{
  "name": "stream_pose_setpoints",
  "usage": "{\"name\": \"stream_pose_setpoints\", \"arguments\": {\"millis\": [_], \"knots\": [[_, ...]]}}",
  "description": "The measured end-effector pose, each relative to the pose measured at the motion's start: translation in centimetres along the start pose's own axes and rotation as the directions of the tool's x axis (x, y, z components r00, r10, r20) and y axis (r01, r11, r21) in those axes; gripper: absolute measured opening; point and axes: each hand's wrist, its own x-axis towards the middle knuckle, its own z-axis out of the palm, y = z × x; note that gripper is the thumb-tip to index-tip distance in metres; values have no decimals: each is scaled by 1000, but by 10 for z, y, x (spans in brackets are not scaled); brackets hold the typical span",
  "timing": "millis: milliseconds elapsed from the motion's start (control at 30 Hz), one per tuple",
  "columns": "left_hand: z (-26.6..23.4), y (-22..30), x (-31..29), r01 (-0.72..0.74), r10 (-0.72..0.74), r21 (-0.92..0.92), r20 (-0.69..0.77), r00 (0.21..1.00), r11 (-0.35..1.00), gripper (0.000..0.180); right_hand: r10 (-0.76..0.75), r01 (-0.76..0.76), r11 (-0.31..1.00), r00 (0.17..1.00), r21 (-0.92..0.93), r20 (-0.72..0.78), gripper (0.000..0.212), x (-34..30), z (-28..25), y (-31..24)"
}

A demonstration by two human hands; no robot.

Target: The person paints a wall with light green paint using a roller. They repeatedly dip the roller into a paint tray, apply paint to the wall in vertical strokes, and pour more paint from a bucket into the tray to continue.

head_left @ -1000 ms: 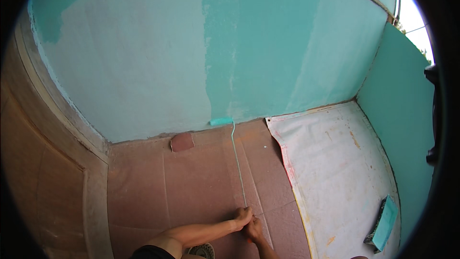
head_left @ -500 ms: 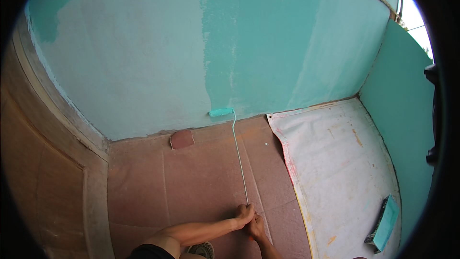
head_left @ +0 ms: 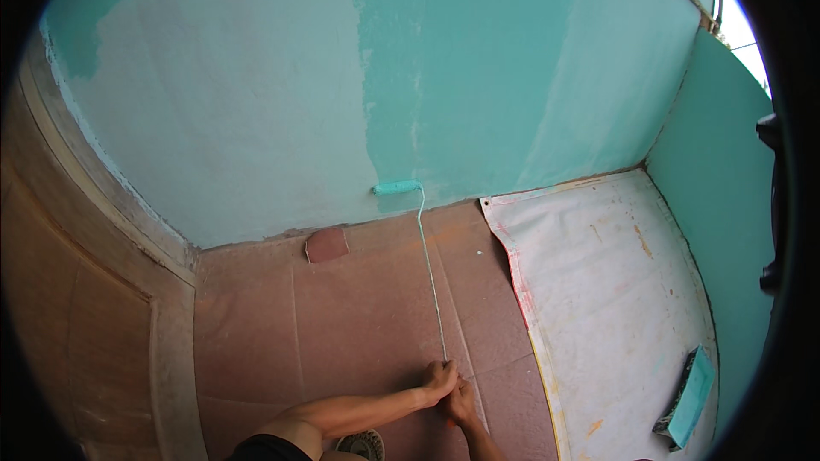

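A long-handled paint roller (head_left: pixel 433 277) stretches from my hands to the foot of the wall (head_left: pixel 256 102). Its turquoise sleeve lies against the wall a little above the floor, at the lower left edge of a fresh turquoise band. My left hand (head_left: pixel 441 380) is closed around the roller's thin rod. Just below it and to the right, my right hand (head_left: pixel 461 403) grips the same roller near its handle, which my fingers mostly hide. Left of the band the wall is pale blue, with another turquoise patch at the upper left.
A whitish tarp (head_left: pixel 606 290) covers the floor on the right, bearing a paint tray (head_left: pixel 688 397) with turquoise paint. A wooden door (head_left: pixel 77 316) stands at the left. A loose reddish tile piece (head_left: pixel 327 245) lies by the wall. My shoe (head_left: pixel 363 444) is at the bottom.
The roller's sleeve has moved slightly up the wall from near the floor line. Both hands keep their hold on it.
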Motion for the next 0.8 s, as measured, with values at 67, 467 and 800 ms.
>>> {"name": "stream_pose_setpoints", "arguments": {"millis": [67, 467, 800], "knots": [[-3, 12, 1, -69, 68, -10, -12, 998, 998, 41, -170, 170, 985, 985, 36, 2, 50, 6, 3, -6], [-15, 74, -4, -226, 229, -196, -9, 973, 954, 36, -496, 492, 863, 869, -116, 0, 43, 32, 10, -77], [-55, 157, -12, -598, 603, -115, 10, 798, 793, 48, -359, 359, 933, 933, 40, 8, 45, 35, 34, -178]]}}
